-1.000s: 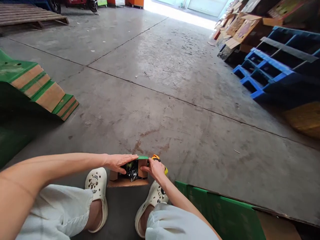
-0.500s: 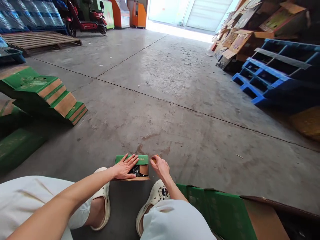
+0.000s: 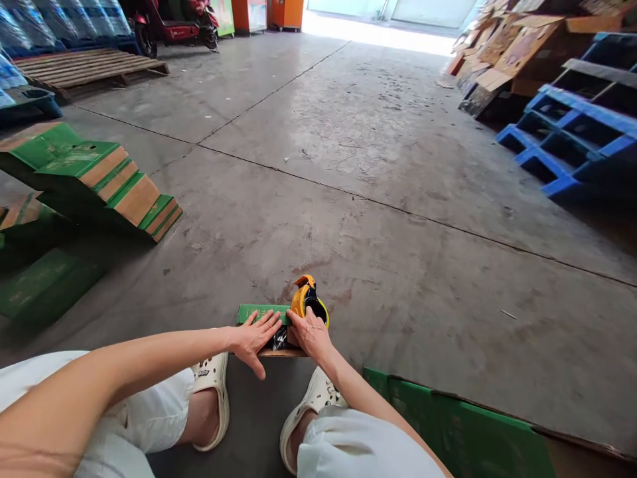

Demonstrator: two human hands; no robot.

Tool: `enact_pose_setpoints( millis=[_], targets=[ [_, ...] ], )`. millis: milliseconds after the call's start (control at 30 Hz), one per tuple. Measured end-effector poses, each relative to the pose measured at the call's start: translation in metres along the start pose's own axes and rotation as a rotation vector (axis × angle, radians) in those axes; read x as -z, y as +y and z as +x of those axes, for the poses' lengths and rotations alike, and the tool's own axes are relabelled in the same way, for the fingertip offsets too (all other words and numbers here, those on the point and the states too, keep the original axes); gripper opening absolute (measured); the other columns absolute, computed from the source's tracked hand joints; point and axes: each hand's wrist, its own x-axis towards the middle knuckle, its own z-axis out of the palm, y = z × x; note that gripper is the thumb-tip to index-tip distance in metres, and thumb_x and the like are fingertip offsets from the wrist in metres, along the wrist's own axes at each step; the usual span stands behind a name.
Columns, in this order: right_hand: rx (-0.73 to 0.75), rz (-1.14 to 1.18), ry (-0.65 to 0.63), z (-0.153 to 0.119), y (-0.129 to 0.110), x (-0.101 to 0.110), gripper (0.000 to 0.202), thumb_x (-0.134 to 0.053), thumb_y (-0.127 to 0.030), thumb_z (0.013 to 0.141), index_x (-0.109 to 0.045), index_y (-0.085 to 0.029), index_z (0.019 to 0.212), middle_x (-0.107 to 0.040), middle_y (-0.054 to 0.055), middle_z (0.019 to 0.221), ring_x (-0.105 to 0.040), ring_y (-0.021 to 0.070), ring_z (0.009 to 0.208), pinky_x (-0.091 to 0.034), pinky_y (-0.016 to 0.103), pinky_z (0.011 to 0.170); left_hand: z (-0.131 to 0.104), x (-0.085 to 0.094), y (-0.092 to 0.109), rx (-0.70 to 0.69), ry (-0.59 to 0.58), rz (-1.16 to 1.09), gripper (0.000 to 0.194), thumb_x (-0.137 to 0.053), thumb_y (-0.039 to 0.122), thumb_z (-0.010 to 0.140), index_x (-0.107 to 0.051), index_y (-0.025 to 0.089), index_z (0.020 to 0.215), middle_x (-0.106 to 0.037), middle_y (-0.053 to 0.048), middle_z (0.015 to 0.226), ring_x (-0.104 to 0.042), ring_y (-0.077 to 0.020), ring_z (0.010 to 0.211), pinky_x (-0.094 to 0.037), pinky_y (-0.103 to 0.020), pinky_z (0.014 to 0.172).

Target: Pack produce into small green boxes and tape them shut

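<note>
Left hand (image 3: 255,340): laid flat over the small box (image 3: 249,313), palm down, fingers slightly spread, thumb stretched out past the box's near edge; nothing is gripped. Right hand (image 3: 309,332): placed at the right end of the box, one digit set against the flap; other fingers are laid on the tape dispenser (image 3: 299,304), orange and yellow. Whether the dispenser is clamped by them cannot be told.

The dispenser is seen just beside the box's right end. On the box, a green flap is folded over the far part; shiny black plastic (image 3: 280,340) is exposed in the gap on the near side.

White clogs (image 3: 216,398) are worn, one on each side of the box, toward the wearer. To the box's right, on the near side, a green carton (image 3: 423,405) is partly seen. To its left, farther off, green cartons (image 3: 107,169) are stacked. Well beyond the box, a wooden pallet (image 3: 94,66) is seen to the left; blue pallets (image 3: 572,136) are piled to the right.
</note>
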Motion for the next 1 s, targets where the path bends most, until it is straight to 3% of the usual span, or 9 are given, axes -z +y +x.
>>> enact_pose_setpoints(
  millis=[100,200,333,533,633,733,833,1000],
  targets=[
    [0.002,0.060,-0.025,0.002,0.002,0.009,0.057,-0.058,-0.059,0.103,-0.055,-0.033,0.154,-0.055,0.020,0.140,-0.064,0.0337,0.122,-0.047,0.040,0.101,-0.003,-0.003,-0.007,-0.016,0.106,-0.002,0.109,-0.073,0.060,0.091,-0.009,0.026,0.172,-0.003,-0.019,0.176,-0.002,-0.0406,0.164,-0.009,-0.071,0.127],
    [0.040,0.124,-0.106,0.003,0.004,0.020,0.073,-0.061,-0.076,0.094,-0.054,-0.035,0.154,-0.056,0.017,0.134,-0.066,0.0335,0.116,-0.048,0.042,0.098,-0.003,0.003,-0.016,-0.066,0.189,-0.053,0.080,-0.073,0.050,0.095,-0.037,0.031,0.165,-0.027,-0.013,0.174,-0.023,-0.0364,0.162,-0.022,-0.063,0.128],
    [-0.003,0.082,-0.125,0.005,0.003,0.022,0.070,-0.067,-0.071,0.093,-0.054,-0.037,0.153,-0.056,0.015,0.134,-0.066,0.0301,0.114,-0.048,0.040,0.096,-0.002,0.005,-0.021,-0.068,0.365,-0.071,0.058,-0.074,0.044,0.096,-0.059,0.031,0.151,-0.047,-0.009,0.164,-0.042,-0.0311,0.154,-0.031,-0.053,0.128],
    [-0.027,-0.054,0.048,0.003,-0.008,0.009,0.048,-0.056,-0.068,0.101,-0.067,-0.035,0.134,-0.061,0.013,0.128,-0.063,0.0274,0.114,-0.043,0.036,0.094,0.003,-0.027,0.006,0.087,0.537,0.001,0.048,-0.066,0.034,0.101,-0.059,0.029,0.149,-0.048,-0.011,0.165,-0.042,-0.0278,0.155,-0.032,-0.054,0.128],
    [-0.038,-0.113,0.101,0.001,-0.010,0.007,0.051,-0.051,-0.071,0.101,-0.072,-0.030,0.122,-0.062,0.015,0.123,-0.063,0.0284,0.110,-0.041,0.038,0.093,0.015,-0.047,0.029,0.234,0.630,0.079,0.057,-0.058,0.031,0.103,-0.047,0.022,0.158,-0.027,-0.016,0.174,-0.024,-0.0302,0.163,-0.024,-0.055,0.131],
    [-0.057,-0.094,0.119,0.000,-0.004,0.008,0.052,-0.053,-0.071,0.100,-0.072,-0.029,0.124,-0.063,0.014,0.120,-0.064,0.0287,0.110,-0.042,0.036,0.093,0.030,-0.060,0.042,0.378,0.655,0.114,0.096,-0.070,0.056,0.093,-0.026,0.016,0.169,-0.007,-0.023,0.177,-0.009,-0.0406,0.164,-0.015,-0.063,0.130],
    [-0.086,-0.006,0.069,0.001,0.008,0.010,0.050,-0.059,-0.066,0.100,-0.065,-0.036,0.140,-0.061,0.011,0.123,-0.066,0.0256,0.106,-0.043,0.033,0.090,0.041,-0.060,0.041,0.406,0.614,0.155,0.138,-0.084,0.072,0.069,-0.012,0.013,0.171,-0.003,-0.028,0.176,-0.002,-0.0487,0.163,-0.010,-0.068,0.128],
    [-0.087,0.088,-0.069,0.006,0.018,0.015,0.060,-0.074,-0.053,0.095,-0.056,-0.043,0.151,-0.057,0.009,0.130,-0.066,0.0254,0.108,-0.045,0.032,0.092,0.047,-0.041,0.031,0.430,0.537,0.181,0.149,-0.092,0.064,0.058,-0.009,0.017,0.172,-0.008,-0.028,0.176,-0.008,-0.0512,0.161,-0.015,-0.066,0.125]
  ],
)
